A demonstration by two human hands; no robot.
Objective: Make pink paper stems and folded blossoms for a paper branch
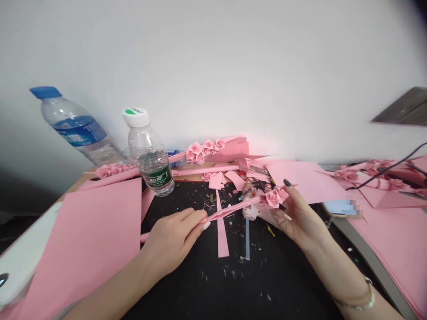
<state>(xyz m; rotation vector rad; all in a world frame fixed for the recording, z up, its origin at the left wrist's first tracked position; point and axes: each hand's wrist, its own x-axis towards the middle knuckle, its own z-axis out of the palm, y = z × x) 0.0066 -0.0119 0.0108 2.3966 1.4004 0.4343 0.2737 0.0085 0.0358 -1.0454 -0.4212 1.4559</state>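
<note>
My left hand (pixel 176 235) is closed around the stem end of a pink folded-paper flower (pixel 275 198), its thumb and forefinger pinching the rolled paper stem. The stem slopes up to the right across the black mat (pixel 213 280). At the other end, my right hand (pixel 298 218) has its fingers bent around the right side of the flower head; some fingertips are hidden behind it. Below the flower is a whitish object (pixel 250 211), partly covered, whose kind I cannot make out. A pink paper strip (pixel 222 238) lies on the mat between my hands, beside a narrow pale blue strip (pixel 247 240).
Two plastic bottles, one blue-capped (pixel 80 129) and one white-capped (pixel 150 155), stand at the back left. Pink sheets (pixel 90 240) lie left, others (pixel 396 240) right. More paper flowers (pixel 203 151) lie along the wall. A phone (pixel 340 207) and a dark cable (pixel 393 165) are at right.
</note>
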